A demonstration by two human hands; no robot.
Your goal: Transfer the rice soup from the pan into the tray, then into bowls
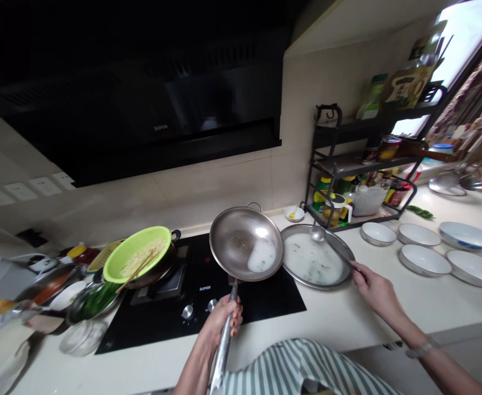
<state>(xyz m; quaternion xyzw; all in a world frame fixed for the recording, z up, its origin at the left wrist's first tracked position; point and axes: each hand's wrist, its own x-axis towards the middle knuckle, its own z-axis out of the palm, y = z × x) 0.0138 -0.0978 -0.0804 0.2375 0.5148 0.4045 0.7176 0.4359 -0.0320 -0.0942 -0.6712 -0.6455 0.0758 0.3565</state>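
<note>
My left hand [223, 319] is wrapped round the long handle of a steel wok [233, 230]. The wok is tilted to the right over the stove, and a small pool of white liquid [262, 255] lies in its right side. My right hand [373, 286] is closed on the dark handle end of a ladle [318, 234]. The ladle's bowl rests over a round metal tray [345, 244], which stands right beside the wok. White liquid with dark green bits [312, 262] fills that tray.
A black gas stove [261, 304] lies beneath the wok. At left, a green basin [113, 267] holds pale noodle-like strands and chopsticks [138, 270]. Several white dishes [425, 260] stand right, before a black spice rack [325, 164]. The dark range hood [175, 99] hangs above.
</note>
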